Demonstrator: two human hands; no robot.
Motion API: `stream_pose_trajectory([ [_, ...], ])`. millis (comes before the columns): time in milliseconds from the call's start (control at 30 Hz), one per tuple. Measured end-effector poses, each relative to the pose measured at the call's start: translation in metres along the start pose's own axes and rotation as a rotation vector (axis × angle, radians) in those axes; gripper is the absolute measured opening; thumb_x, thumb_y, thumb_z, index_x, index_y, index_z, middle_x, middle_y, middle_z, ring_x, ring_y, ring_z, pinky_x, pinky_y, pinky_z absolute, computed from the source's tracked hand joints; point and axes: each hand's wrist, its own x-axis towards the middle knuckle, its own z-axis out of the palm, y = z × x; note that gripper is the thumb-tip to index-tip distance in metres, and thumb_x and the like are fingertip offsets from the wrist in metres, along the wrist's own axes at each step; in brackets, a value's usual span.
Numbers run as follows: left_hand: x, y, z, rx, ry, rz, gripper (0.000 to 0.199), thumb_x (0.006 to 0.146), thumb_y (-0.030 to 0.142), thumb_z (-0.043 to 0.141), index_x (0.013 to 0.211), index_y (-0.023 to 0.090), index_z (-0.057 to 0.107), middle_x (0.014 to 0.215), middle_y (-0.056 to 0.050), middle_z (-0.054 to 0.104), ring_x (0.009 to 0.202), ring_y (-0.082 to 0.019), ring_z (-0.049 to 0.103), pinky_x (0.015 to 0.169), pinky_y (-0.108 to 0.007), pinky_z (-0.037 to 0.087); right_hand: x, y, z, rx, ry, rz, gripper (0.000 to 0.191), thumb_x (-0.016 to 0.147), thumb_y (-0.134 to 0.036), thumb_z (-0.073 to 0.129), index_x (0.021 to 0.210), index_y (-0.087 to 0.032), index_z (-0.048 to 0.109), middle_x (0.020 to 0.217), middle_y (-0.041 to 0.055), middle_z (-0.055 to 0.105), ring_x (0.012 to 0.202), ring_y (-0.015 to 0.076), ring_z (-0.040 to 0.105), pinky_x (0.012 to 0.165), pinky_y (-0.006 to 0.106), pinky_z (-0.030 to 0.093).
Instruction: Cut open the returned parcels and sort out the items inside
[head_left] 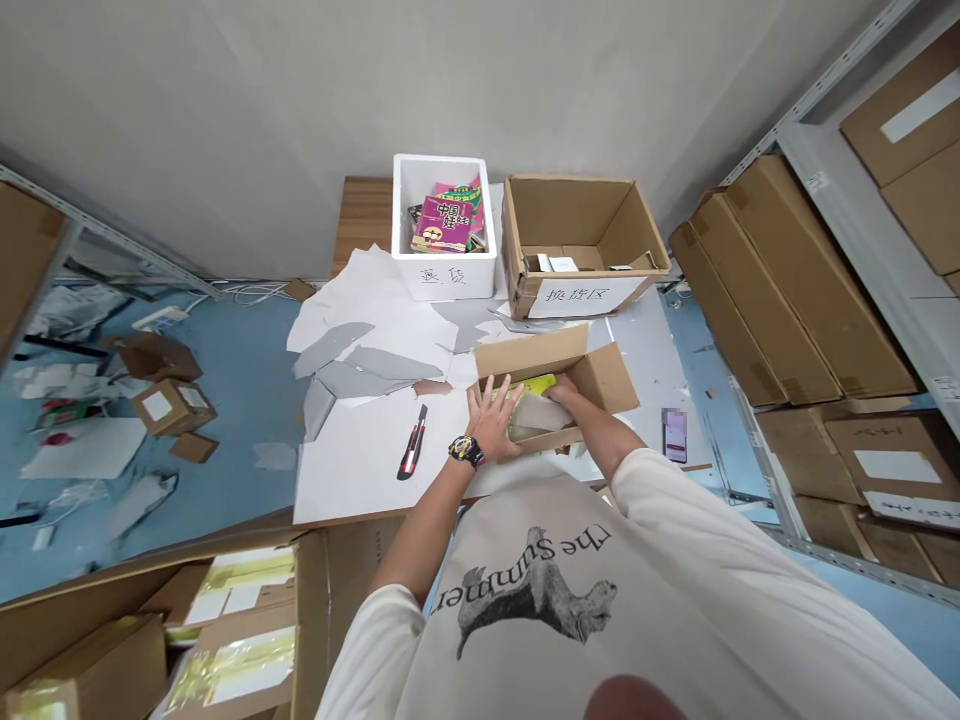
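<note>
Head view: the left hand (491, 420) lies open, its fingers (501, 398) spread against a yellow-green packet (536, 385) in an open cardboard box (529, 352) on the bench (360, 215). The right hand (564, 392) curls over pale wrapping (541, 412); neither grip is clear. Flat fingers press without crushing.
</note>
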Motion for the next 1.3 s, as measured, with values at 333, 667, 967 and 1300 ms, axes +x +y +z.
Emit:
stream_pose_trajectory([
  [333, 0.0, -0.01, 0.018, -0.03, 0.105, 0.017, 0.164, 0.066, 0.056, 0.104, 0.188, 0.015, 0.004, 0.192, -0.031, 0.004, 0.179, -0.055, 0.003, 0.138, -0.084, 0.006, -0.069, 0.018, -0.081, -0.105, 0.309, -0.385, 0.048, 0.108, -0.018, 0.048, 0.14, -0.026, 0.082, 0.137, 0.0102, 0.084, 0.123, 0.0319, 0.077, 0.102, 0.037, 0.057],
  [667, 0.009, -0.005, -0.02, -0.756, 0.539, -0.271, 0.105, 0.102, 0.091, 0.05, 0.169, 0.01, 0.053, 0.165, -0.029, 0.063, 0.145, -0.04, 0.069, 0.119, -0.056, 0.058, -0.081, 0.032, -0.127, 0.588, 0.762, -0.325, 0.039, 0.109, -0.036, 0.053, 0.121, -0.019, 0.085, 0.108, 0.0104, 0.086, 0.098, 0.0295, 0.079, 0.092, 0.04, 0.063],
  [967, -0.001, -0.031, -0.121, -2.031, 0.039, -0.226, 0.086, 0.113, 0.079, 0.043, 0.147, 0.005, 0.071, 0.105, -0.02, 0.086, 0.061, -0.018, 0.072, 0.051, -0.025, 0.055, -0.128, 0.013, -0.173, 0.922, 0.559, -0.885, 0.03, 0.1, -0.06, 0.082, 0.096, -0.03, 0.087, 0.122, 0.0086, 0.086, 0.123, 0.0315, 0.077, 0.115, 0.049, 0.058],
  [1300, 0.006, -0.022, -0.105, -1.841, 0.205, -0.216, 0.051, 0.091, 0.037, 0.089, 0.133, 0.012, 0.073, 0.116, -0.014, 0.086, 0.097, -0.027, 0.085, 0.089, -0.041, 0.071, -0.142, -0.006, -0.161, 1.252, 0.372, -0.859, 0.043, 0.085, -0.065, 0.094, 0.074, -0.029, 0.073, 0.13, 0.0071, 0.08, 0.133, 0.0339, 0.07, 0.113, 0.049, 0.058],
])
